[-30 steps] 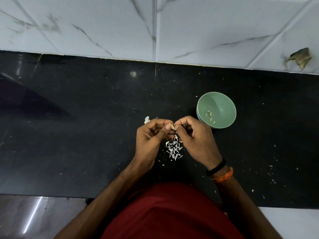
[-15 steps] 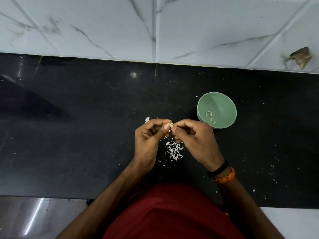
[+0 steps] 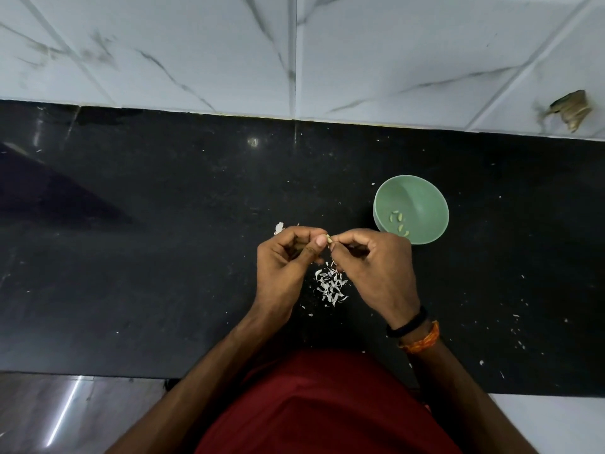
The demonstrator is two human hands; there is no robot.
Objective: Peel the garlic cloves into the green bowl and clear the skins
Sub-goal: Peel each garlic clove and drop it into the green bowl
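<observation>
- Since a second ago our two hands have drifted a little apart at the wrists, yet the fingertips stay together on the same garlic clove [image 3: 328,239], and the bowl has not shifted.
- Nearest us, our red shirt [image 3: 327,407] fills the bottom of the view, both forearms reaching out over the black counter [image 3: 147,257].
- Our right wrist carries a black band [image 3: 407,324] and an orange thread [image 3: 422,339].
- Between the hands lies the heap of skins [image 3: 330,286], white flakes directly under the clove; we judge we hold the clove above that spot so the peel drops in one place and is easy to clear later.
- Smaller flecks lie scattered on the counter to the right, well apart from the heap.
- Our left hand [image 3: 284,260] is curled, thumb and forefinger pinching the clove's left side to steady it.
- Our right hand [image 3: 373,267] is curled too, its fingertips nipping the clove's right end, apparently pulling skin away.
- A white scrap [image 3: 279,228] shows just beyond the left knuckles; we cannot tell what it is.
- Farther right, the green bowl [image 3: 422,198] sits near the right hand, within easy reach for dropping; in it lie about four peeled cloves [image 3: 398,221], so the job looks partly done.
- Farthest off, the white marbled wall tiles [image 3: 196,44] meet the counter's back edge.
</observation>
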